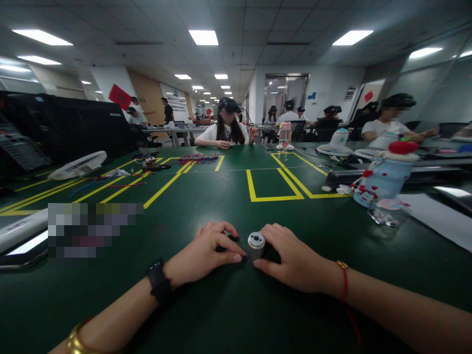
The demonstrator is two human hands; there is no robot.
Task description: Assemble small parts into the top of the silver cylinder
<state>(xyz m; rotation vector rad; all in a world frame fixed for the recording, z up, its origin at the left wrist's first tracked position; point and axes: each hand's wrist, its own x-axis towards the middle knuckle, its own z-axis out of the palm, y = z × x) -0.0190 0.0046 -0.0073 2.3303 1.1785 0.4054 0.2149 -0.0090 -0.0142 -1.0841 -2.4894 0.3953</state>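
Observation:
A small silver cylindrical motor [256,246] stands upright on the green table, its round end face with dark holes turned up. My right hand [291,255] curls around its right side, thumb in front and fingers behind. Just left of the motor is my left hand [212,250], its thumb and index fingertips pinched close together. Whatever may be between those fingertips is too small to make out. The left wrist bears a dark watch [158,280], the right a red cord [345,282].
Yellow tape outlines [276,199] mark the green table [199,206]. Coloured wires [199,158] lie at the back. A blue bottle [387,177], a clear box [389,214] and white paper [438,216] are on the right. White fans [79,165] stand about. A person [228,128] sits opposite.

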